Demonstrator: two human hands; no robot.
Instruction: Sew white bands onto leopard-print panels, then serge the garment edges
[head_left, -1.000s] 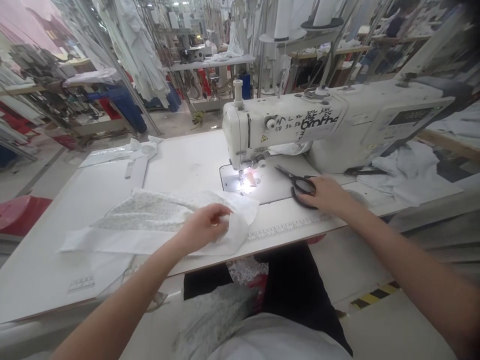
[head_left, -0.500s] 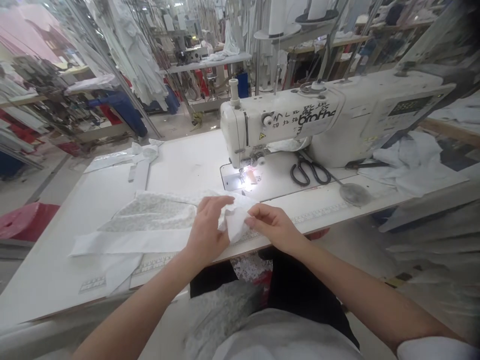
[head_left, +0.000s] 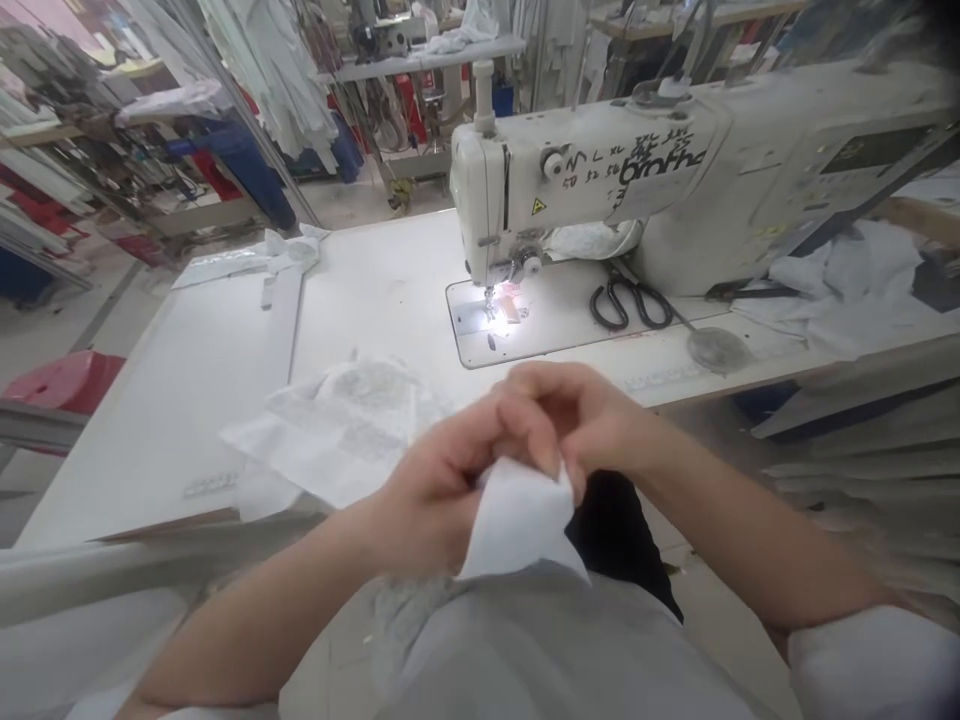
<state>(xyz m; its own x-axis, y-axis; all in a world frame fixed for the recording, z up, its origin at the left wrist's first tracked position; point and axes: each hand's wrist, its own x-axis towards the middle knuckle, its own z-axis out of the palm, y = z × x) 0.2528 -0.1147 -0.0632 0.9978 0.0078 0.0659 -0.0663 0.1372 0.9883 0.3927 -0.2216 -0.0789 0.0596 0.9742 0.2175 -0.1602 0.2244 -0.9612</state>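
A piece of white fabric [head_left: 517, 525] is pinched between my two hands, close to my body at the table's front edge. My left hand [head_left: 457, 470] grips it with bent fingers, and the thumb lies behind the cloth. Fingertips of my right hand [head_left: 592, 415] hold its upper right corner, touching the left fingers. From my left hand the patterned part of the fabric [head_left: 367, 400] trails onto the table, bunched up. Beyond my hands stands a white sewing machine [head_left: 570, 190], its lamp lit over the needle plate [head_left: 472, 340].
Black-handled scissors [head_left: 630, 300] and a round grey object [head_left: 718, 348] lie right of the needle. Crumpled white cloth [head_left: 847, 290] is at the right. White strips [head_left: 281, 310] lie at the left of the table [head_left: 375, 290]. A red stool [head_left: 64, 385] stands beyond the left edge.
Both hands have come nearer my body and together, lifting the white fabric off the table edge. The patterned part has slid right and bunched up. The view has tilted down.
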